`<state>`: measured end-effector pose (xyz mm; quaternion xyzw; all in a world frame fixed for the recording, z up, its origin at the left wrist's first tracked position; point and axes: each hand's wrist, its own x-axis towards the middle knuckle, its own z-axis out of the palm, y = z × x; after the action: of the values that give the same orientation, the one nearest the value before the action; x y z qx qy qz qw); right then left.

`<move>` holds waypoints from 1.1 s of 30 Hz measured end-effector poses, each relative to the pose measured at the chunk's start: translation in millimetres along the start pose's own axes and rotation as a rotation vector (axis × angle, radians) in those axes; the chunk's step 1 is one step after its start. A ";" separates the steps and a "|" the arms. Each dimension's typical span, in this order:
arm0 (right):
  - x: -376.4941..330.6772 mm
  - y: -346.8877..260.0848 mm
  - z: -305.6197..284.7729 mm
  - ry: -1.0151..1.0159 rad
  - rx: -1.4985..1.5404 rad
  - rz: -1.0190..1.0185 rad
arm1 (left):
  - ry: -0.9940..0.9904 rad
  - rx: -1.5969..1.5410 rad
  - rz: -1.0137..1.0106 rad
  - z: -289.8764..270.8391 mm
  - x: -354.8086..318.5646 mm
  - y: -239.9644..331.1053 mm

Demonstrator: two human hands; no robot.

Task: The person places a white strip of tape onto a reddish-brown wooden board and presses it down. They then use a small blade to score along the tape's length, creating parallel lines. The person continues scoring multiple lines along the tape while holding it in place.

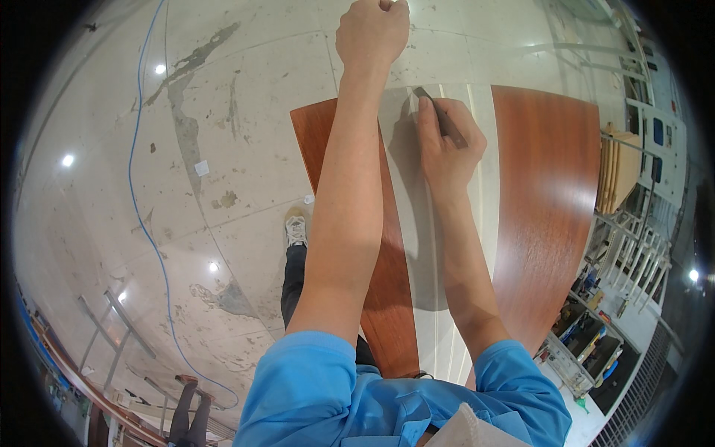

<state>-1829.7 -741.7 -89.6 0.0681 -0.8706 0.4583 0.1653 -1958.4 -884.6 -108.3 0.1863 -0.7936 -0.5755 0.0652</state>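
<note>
The right hand [447,145] is clenched around a slim, dark, flat-bladed tool [441,118]. The index finger lies along its upper side, and the blade tip points away from the person. The tip rests on a pale, smooth film strip [417,246] that runs lengthwise down the middle of a wooden panel [547,194].

The left hand [372,31] is extended past the far end of the panel and closed into a fist. A thin, translucent edge of the film leads up toward it, but whether the fist pinches that film cannot be told from this view. The left forearm crosses over the left part of the panel.

The panel is long and flat, with a glossy reddish-brown wood-grain finish. Bare wood grain shows on both sides of the pale strip; the right-hand section is the broader one.

Below the panel is a polished, light stone floor [246,134], marked with dark stains. A thin blue cable [138,186] curves across it on the left. A grey shoe [296,231] of the person stands on the floor just beside the panel's left edge. White shelving [633,246] stands at the right.
</note>
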 end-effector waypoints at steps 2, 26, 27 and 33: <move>0.3 0.9 0.9 0.004 0.005 -0.002 | 0.002 0.005 0.011 0.0 -0.1 0.0; -1.2 1.5 0.7 -0.009 -0.043 -0.028 | -0.048 -0.022 -0.054 -3.0 -1.4 4.7; -1.3 1.8 0.9 -0.006 -0.037 -0.029 | -0.055 -0.035 -0.067 -2.8 -1.5 5.0; -2.0 2.0 3.4 0.011 -0.016 -0.024 | -0.030 0.020 -0.033 -1.9 -0.2 3.3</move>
<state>-1829.1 -743.4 -93.6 0.0749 -0.8725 0.4495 0.1761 -1958.3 -885.3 -104.6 0.1913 -0.7970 -0.5713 0.0423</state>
